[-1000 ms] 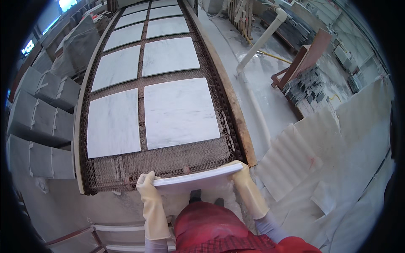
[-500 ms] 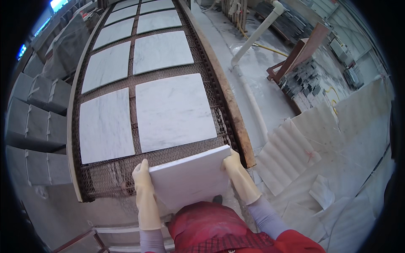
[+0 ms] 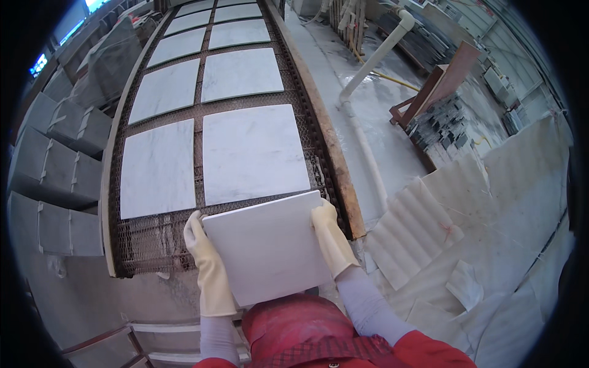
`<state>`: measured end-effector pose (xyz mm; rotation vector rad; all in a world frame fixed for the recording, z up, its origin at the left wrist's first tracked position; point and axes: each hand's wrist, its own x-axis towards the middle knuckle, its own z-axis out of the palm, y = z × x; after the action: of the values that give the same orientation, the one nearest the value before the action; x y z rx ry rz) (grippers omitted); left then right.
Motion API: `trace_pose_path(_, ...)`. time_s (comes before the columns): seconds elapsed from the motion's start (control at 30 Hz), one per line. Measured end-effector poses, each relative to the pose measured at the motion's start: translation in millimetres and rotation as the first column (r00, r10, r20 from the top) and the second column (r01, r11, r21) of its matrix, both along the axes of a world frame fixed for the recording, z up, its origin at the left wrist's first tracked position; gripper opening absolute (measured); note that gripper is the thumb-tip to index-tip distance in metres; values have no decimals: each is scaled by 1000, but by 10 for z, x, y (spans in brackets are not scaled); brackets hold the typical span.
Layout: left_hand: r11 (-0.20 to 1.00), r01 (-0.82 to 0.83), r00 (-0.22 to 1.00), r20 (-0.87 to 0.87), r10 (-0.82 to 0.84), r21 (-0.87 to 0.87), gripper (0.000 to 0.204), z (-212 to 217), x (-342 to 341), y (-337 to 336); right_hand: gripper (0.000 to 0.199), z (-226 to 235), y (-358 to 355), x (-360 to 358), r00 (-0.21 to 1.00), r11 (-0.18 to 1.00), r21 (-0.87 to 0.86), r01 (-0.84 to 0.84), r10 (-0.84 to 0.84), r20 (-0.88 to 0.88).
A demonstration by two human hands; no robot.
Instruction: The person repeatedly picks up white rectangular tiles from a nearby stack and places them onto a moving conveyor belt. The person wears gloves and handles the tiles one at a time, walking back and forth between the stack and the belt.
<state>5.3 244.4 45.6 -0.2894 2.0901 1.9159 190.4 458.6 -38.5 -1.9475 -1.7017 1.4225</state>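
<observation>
The step in hand looks like carrying: 1 pale stone slab (image 3: 267, 251) is held up at the near end of a mesh belt conveyor (image 3: 144, 251), between the person's red apron (image 3: 300, 328) and the nearest row of marble slabs (image 3: 256, 153). The slab is tilted, its broad face toward the wearer; whether its lower edge touches the apron cannot be told. The left hand (image 3: 199, 235) has its grip clamped on the slab's left side, close to the far corner; the right hand (image 3: 325, 216) has its grip clamped on the opposite side, also near the far corner. As a judgement, any move from here calls for 2 hands travelling together, at an even height, so the slab does not twist or knock a corner on the conveyor.

Counted: 2 gloved hands; 1 slab held; 8 marble slabs in the 4 nearest rows on the belt, 2 per row, with a farther row cut by the top edge. To the right stand 1 wooden side rail (image 3: 334, 153) along the belt and 1 brown stand (image 3: 432, 89). To the left are at least 3 rows of grey stone stacks (image 3: 86, 232); their pieces are too unclear to number.
</observation>
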Motion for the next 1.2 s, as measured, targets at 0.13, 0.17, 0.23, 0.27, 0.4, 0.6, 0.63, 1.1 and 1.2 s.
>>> trace_pose_path(0.13, 999, -35, 991, -130, 33, -8, 36, -157, 625, -643, 32, 18, 33, -26, 999, 999, -27, -16, 17, 31)
trace_pose_path(0.17, 997, -31, 989, -147, 20, -76, 36, -292, 797, -852, 32, 15, 32, -35, 1000, 999, -40, -14, 15, 27)
trace_pose_path(0.23, 952, 110, 960, -218, -176, -285, 47, -799, 1079, -1235, 31, 51, 63, 32, 999, 1000, 12, -9, 8, 37)
trace_pose_path(0.27, 937, 254, 962, -38, -270, -240, 54, -966, 1212, -1436, 31, 12, 56, -37, 999, 999, -3, -36, 36, 29)
trace_pose_path(0.4, 921, 391, 824, 441, -355, 12, 75, -1113, 1391, -1502, 32, 57, 103, -30, 1000, 1000, 5, -26, 26, -7)
trace_pose_path(0.6, 929, 367, 827, 473, -304, -45, 76, -1206, 1370, -1529, 42, 711, -437, 239, 963, 899, 423, -117, 207, -174)
trace_pose_path(0.63, 931, 362, 831, 471, -298, -50, 75, -1170, 1380, -1542, 43, 738, -501, 351, 933, 859, 494, -134, 278, -230)
trace_pose_path(1.1, 845, 526, 729, 563, -390, -96, 74, -666, 1268, -1462, 54, 263, -1057, 1715, 912, 902, -161, -400, 375, -165)
trace_pose_path(1.2, 830, 549, 715, 569, -407, -96, 75, -707, 1232, -1454, 62, 17, -1135, 1562, 897, 879, -324, -351, 217, -385)
